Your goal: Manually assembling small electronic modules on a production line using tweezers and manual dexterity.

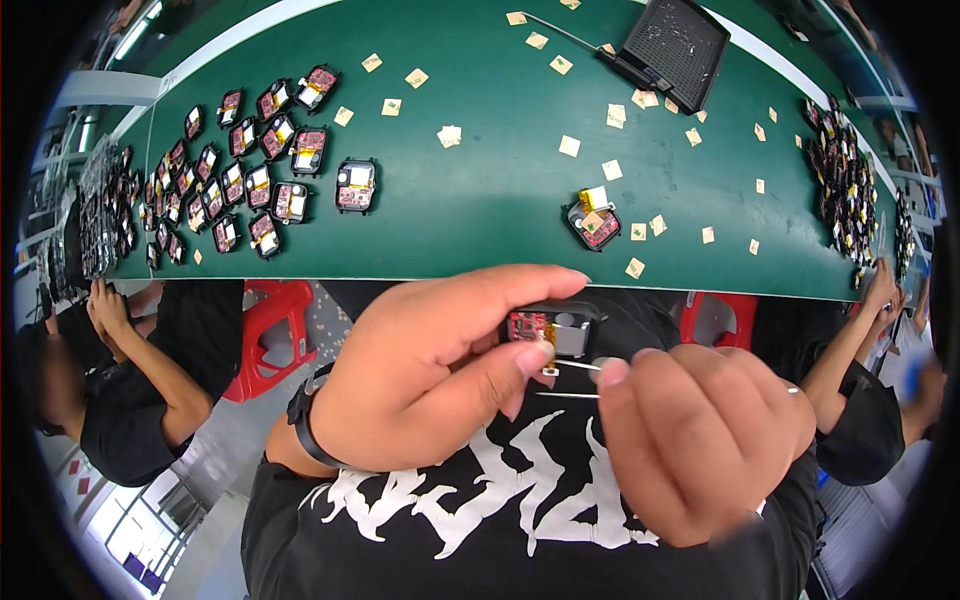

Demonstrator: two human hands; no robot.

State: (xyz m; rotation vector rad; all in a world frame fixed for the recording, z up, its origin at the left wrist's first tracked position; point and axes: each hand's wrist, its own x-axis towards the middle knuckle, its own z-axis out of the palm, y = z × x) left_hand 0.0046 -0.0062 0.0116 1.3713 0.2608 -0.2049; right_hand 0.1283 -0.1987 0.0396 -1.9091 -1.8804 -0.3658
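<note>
We are pinching module (548, 333) in left hand (420, 370), right hand (700, 440) gripping tweezers (572, 380) just below module. Risk: tips slipping, scratching board, dropping tiny part.

Bench layout around the hands

One module (592, 224) is lying just beyond the hands, many modules (255, 165) are sitting far left, a tray (672, 50) is resting far beyond, and paper squares (569, 146) are lying between.

Black t-shirt (420, 540) with big jagged white lettering across the chest (unreadable at this angle); black wristband (303, 420) on left wrist; thin ring (792, 390) on a right-hand finger; bare forearms.
</note>
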